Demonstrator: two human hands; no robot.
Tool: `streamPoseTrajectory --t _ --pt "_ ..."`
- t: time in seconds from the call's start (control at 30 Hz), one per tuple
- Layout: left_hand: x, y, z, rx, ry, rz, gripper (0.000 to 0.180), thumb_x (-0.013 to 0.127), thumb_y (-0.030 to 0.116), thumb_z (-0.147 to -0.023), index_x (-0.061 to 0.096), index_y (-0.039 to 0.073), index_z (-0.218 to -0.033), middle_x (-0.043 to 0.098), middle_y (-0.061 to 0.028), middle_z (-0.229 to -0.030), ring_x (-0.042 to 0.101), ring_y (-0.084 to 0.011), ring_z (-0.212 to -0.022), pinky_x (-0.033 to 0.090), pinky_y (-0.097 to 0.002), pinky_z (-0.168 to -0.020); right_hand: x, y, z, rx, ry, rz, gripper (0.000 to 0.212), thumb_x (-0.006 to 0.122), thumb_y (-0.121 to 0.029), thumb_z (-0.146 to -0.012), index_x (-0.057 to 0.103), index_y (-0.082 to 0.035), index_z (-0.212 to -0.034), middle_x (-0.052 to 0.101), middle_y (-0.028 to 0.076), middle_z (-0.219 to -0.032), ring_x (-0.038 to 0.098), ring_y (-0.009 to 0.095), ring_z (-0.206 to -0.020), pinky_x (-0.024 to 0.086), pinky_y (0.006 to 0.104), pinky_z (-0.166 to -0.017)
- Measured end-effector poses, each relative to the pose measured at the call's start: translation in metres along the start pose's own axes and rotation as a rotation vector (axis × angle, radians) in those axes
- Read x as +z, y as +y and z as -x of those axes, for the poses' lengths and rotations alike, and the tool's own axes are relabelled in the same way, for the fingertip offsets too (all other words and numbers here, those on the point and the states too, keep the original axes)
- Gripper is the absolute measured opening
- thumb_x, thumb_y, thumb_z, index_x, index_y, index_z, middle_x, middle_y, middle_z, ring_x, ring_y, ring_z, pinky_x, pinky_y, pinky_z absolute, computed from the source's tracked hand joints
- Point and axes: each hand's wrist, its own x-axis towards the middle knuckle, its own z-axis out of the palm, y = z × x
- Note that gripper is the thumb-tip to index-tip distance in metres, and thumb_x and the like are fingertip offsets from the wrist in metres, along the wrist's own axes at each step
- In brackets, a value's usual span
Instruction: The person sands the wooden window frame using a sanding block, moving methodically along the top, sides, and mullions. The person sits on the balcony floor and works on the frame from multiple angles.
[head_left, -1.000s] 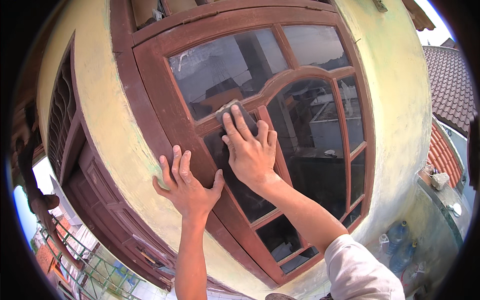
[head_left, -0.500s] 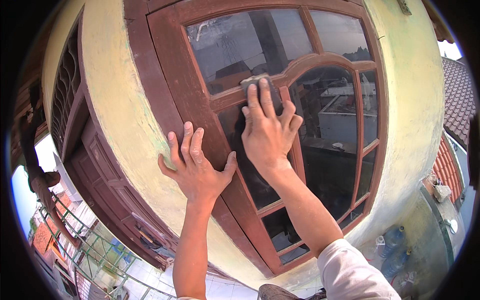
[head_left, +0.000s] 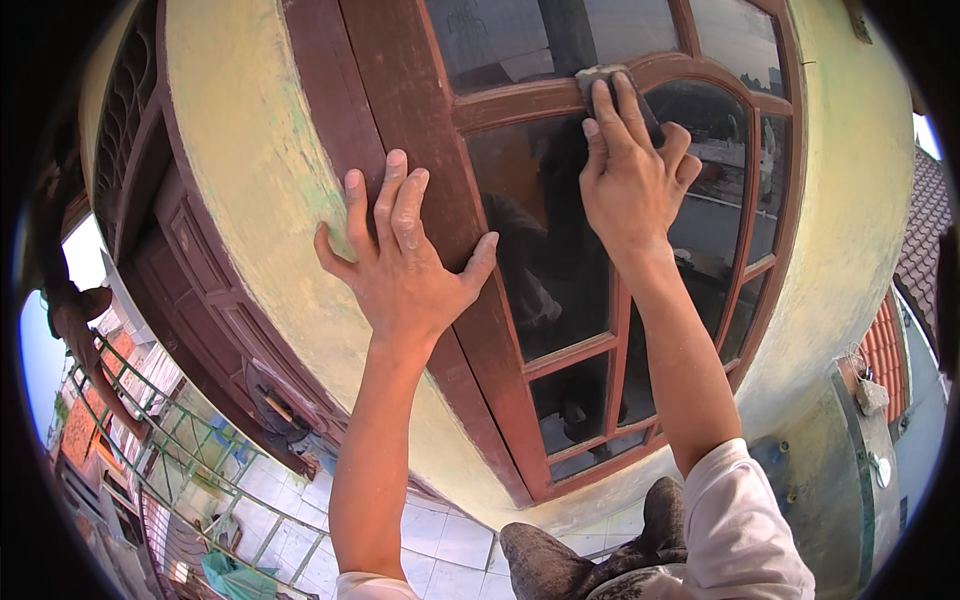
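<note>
A brown wooden window frame [head_left: 422,110] with several dark glass panes fills the middle, set in a yellowish wall. My right hand [head_left: 632,175] presses a dark, pale-edged sanding block [head_left: 606,76] against the crossbar [head_left: 520,102] below the upper panes. Its fingers lie along the block, which partly hides the bar where it starts to curve. To the left, my left hand [head_left: 410,250] is spread wide, thumb on the frame's left upright and fingers reaching over the outer jamb toward the wall. Nothing is held in it. Whitish dust marks its fingertips.
A dark brown panelled door [head_left: 205,265] stands farther left, beside green metal scaffolding [head_left: 215,480]. Another person's arm [head_left: 108,385] shows at the far left. White floor tiles [head_left: 440,535] lie below, near my knees [head_left: 545,558]. Tiled roofs are at the right.
My right hand has slid the sanding block rightward along the crossbar. My left hand stays spread at the frame's left side. The view has tilted down, so my knees show more.
</note>
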Motion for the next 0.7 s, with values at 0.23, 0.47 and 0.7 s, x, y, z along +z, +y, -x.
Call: streamPoseTrajectory --t 0.23,0.47,0.7 --pt "-0.006 -0.006 0.003 -0.011 -0.007 -0.017 0.092 0.084 0.062 -0.078 0.045 0.019 -0.149 0.051 -0.0017 -0.161 0.026 -0.031 -0.158 0.017 -0.0677 -0.116 0.012 -0.043 0.02 -0.221 0.052 -0.181 0.042 0.069 -0.032 -0.1 0.071 -0.025 -0.141 0.062 -0.007 -0.154 0.05 0.031 -0.119 0.034 0.0453 -0.096" --pt "-0.008 0.009 -0.002 -0.024 -0.137 -0.064 0.097 0.081 0.06 -0.082 0.034 0.017 -0.155 0.041 -0.0046 -0.167 0.021 -0.0324 -0.159 0.015 -0.0728 -0.111 0.026 -0.033 0.025 -0.122 0.054 -0.204 0.041 0.069 -0.033 -0.101 0.07 -0.03 -0.142 0.062 -0.01 -0.153 0.051 0.034 -0.123 0.035 0.047 -0.1" --pt "-0.009 0.034 -0.009 -0.055 -0.227 -0.19 0.093 0.063 0.061 -0.092 0.032 0.016 -0.167 0.033 -0.005 -0.174 0.018 -0.0271 -0.163 0.004 -0.0722 -0.115 0.001 0.143 0.046 0.137 -0.069 -0.159 0.036 0.058 -0.03 -0.11 0.071 -0.027 -0.143 0.056 -0.006 -0.161 0.046 0.029 -0.122 0.029 0.0411 -0.112"
